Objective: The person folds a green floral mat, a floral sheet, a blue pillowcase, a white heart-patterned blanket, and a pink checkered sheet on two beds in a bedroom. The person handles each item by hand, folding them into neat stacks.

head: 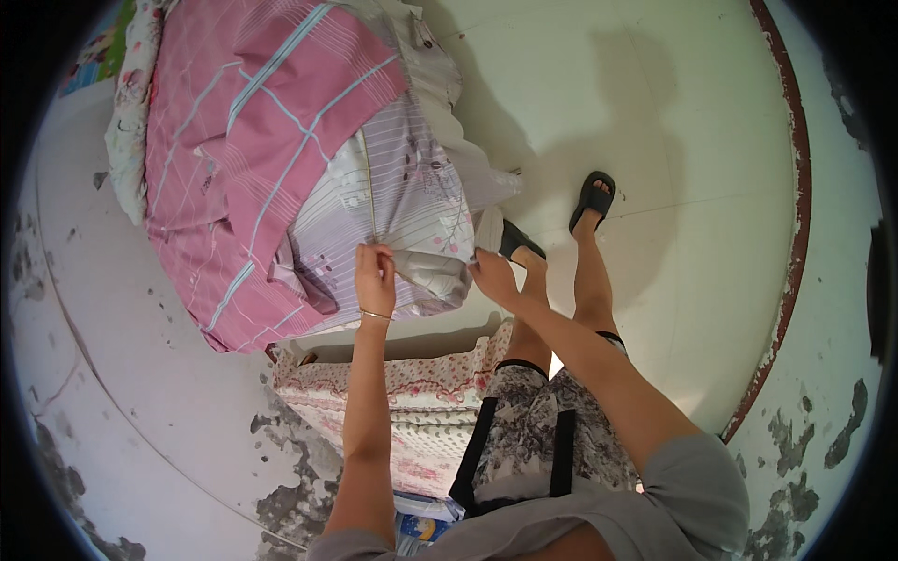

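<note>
My left hand (pixel 375 277), with a thin bangle at the wrist, pinches the piped edge of a lavender-and-white floral striped bedding cover (pixel 428 203). Close to the bed's corner, my right hand (pixel 494 275) pinches the same cover. Between the two hands a fold (pixel 431 273) of the fabric is turned back, showing a pale, shiny side. A pink plaid cloth (pixel 273 133) with light blue bands lies rumpled over much of the bedding, left of and beyond my hands. What lies beneath these layers is hidden.
A rolled floral quilt (pixel 130 133) runs along the bed's far left side by a peeling wall (pixel 105 294). Near my legs stands a piece of furniture draped in ruffled floral cloth (pixel 421 393). My feet, in black slides (pixel 589 200), stand on the pale floor (pixel 701 210).
</note>
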A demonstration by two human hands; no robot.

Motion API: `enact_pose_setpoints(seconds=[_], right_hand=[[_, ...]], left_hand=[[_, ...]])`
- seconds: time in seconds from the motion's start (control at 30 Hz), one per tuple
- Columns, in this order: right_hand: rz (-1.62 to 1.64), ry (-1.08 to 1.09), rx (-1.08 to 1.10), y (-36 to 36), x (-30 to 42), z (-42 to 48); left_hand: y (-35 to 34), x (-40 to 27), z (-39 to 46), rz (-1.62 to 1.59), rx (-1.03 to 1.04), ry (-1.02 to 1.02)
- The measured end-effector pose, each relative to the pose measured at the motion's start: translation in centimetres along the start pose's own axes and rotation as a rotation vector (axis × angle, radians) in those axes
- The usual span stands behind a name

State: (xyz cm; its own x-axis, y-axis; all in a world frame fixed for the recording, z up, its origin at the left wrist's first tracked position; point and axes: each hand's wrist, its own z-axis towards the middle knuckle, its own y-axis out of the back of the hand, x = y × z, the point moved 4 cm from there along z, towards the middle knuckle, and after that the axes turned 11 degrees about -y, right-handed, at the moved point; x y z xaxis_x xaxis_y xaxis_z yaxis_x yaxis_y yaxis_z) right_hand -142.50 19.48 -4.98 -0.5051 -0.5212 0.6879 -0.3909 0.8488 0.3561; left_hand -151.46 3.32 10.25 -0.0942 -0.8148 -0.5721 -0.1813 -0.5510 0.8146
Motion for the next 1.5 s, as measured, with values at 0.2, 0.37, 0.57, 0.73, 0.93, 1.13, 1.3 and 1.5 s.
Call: enact_pose_setpoints(seconds=[0.2,0.37,0.57,0.73,0.93,1.13,1.3,1.5], right_hand=[[0.482,-0.174,0.463,2.7,11.3,-12.9],[0.585,0.411,0.616,2.0,28.1,-14.2],[0.424,0.894,-0.055,5.0,37.0,-9.4],[0.446,0.239,-0.379,5.8,21.4,1.9],[0.5,0.084,0.058,0.9,9.6,5.1],[0.536,-0.083,0.058,2.7,20.3,10.8],[0.307,0.084,-0.01,2.5,24.4,16.1],[0.444,-0.101,0.452,-0.6,26.2,14.4]], left_hand=[[2.9,-1.7,-8.9,-0.075,-0.048,0.068],[6.9,-0.6,-14.7,-0.881,-0.372,0.347],[24.2,4.3,-9.2,-1.364,-0.417,0.249],[42.9,14.5,2.9,-0.758,-0.793,0.222],[52.6,17.4,12.0,-0.162,-0.941,0.155],[26.2,9.8,10.5,0.676,0.051,0.012],[10.5,15.7,4.6,-0.714,0.27,0.53],[19.9,29.8,-2.3,-1.226,-0.976,0.782]])
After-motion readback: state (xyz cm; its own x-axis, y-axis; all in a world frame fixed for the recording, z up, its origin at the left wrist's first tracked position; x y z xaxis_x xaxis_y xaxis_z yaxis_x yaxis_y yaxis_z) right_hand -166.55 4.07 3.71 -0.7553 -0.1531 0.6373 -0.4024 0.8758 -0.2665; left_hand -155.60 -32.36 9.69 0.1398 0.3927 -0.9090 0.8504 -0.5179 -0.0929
